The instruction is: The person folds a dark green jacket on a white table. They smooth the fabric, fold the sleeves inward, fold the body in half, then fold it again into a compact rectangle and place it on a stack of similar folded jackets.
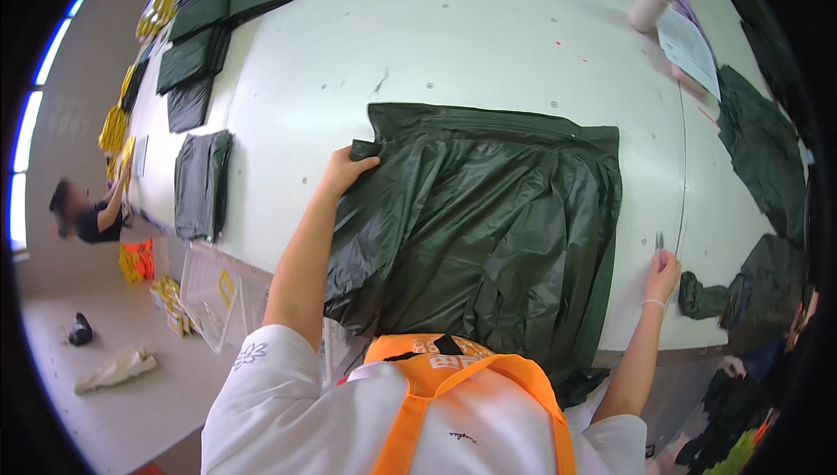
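L hand [347, 168] grips garment [488, 231]; R hand [663, 267] maybe snips [659, 240]

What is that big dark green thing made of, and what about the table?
The dark green sheet looks like thin, coated waterproof fabric or plastic: it shines and crumples into sharp wrinkles where the left hand holds its edge. The table looks like a hard, smooth, pale painted board, matte with small scuffs; what it is really made of is unclear.
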Demonstrator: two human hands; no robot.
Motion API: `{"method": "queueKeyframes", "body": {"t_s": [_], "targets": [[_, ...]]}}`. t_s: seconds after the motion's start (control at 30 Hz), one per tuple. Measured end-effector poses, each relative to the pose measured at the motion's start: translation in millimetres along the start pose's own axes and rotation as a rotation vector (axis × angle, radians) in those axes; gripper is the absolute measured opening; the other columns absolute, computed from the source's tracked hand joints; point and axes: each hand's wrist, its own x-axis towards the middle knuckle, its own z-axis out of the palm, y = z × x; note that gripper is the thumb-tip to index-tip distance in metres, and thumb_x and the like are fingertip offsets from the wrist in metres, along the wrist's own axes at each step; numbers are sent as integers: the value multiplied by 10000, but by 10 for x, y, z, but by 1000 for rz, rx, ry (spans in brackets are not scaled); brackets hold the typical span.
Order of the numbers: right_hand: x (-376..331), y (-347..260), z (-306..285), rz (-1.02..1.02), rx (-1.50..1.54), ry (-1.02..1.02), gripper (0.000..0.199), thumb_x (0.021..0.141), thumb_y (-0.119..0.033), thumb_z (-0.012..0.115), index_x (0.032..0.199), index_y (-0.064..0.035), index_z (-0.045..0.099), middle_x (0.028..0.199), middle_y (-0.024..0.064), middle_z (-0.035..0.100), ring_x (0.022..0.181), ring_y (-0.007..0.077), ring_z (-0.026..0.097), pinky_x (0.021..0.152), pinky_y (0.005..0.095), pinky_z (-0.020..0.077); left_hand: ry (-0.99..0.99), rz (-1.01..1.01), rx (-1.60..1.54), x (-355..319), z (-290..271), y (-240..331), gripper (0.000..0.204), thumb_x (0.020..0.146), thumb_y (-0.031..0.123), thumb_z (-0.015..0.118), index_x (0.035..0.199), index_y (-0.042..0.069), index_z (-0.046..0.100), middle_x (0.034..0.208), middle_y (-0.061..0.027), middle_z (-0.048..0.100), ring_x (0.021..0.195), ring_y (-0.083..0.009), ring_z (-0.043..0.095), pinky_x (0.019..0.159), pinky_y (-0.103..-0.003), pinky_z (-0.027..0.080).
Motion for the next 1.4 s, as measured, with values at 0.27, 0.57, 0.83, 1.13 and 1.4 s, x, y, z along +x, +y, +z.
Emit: {"method": "queueKeyframes", "body": {"t_s": [0.27,0.57,0.83,1.13,1.4], "targets": [[-253,-2342,-292,-102,671,-122,320,840,-127,643,1116,-16,524,850,39,534,752,118,509,687,252,442,129,254,-272,-741,48,562,119,739,33,642,808,61,550,685,22,511,635,-76,473,569,-236,376],[-686,-4926,-259,-728,851,-926,486,813,-164,684,1261,-87,513,580,-21,491,559,58,417,527,229,364,-58,449,-394,-1503,-41,895,238,751,189,705,818,29,542,725,-2,556,693,-71,495,640,-239,417],[-871,-5023,-203,-716,721,-573,276,848,-219,649,947,3,518,712,58,563,641,141,533,596,275,433,-80,75,-661,-1581,-15,823,294,792,122,674,1039,-36,648,917,-94,658,846,-134,600,755,-251,472],[-1453,-4681,-381,-1015,581,-159,194,871,-199,611,988,-67,532,885,86,562,732,249,583,635,338,468,-104,141,-933,-1678,-30,879,301,798,79,651,1045,-86,601,929,-119,655,847,-157,618,750,-264,487],[-1476,-4729,-367,-969,652,-200,199,867,-213,618,981,-72,535,875,81,570,722,248,589,611,328,466,-84,187,-879,-1722,-64,893,298,788,86,663,1032,-75,611,923,-112,653,844,-152,614,751,-260,481]]}}
